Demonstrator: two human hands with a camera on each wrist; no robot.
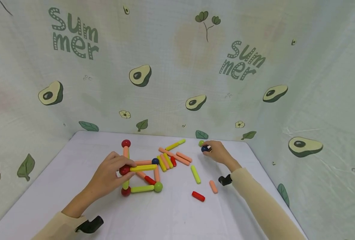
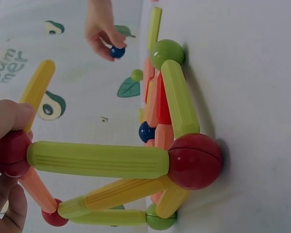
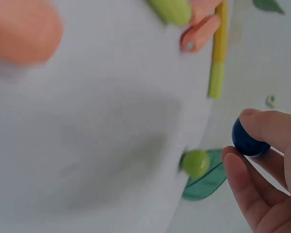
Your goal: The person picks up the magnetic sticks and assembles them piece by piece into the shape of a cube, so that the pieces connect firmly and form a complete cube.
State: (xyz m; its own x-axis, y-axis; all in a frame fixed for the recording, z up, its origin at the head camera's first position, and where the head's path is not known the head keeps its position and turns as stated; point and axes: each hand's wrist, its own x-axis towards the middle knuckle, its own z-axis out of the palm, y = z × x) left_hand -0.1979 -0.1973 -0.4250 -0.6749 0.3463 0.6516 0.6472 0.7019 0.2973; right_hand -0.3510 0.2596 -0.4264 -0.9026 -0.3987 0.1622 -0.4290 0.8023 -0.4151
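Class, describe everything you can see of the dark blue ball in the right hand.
The dark blue ball is small, round and smooth, with a slight shine; it looks like plastic. The right hand pinches it between thumb and fingers, which cover part of its surface. The left wrist view shows it raised off the white table; in the head view it appears toward the table's far right. A green ball lies nearby, apart from it.
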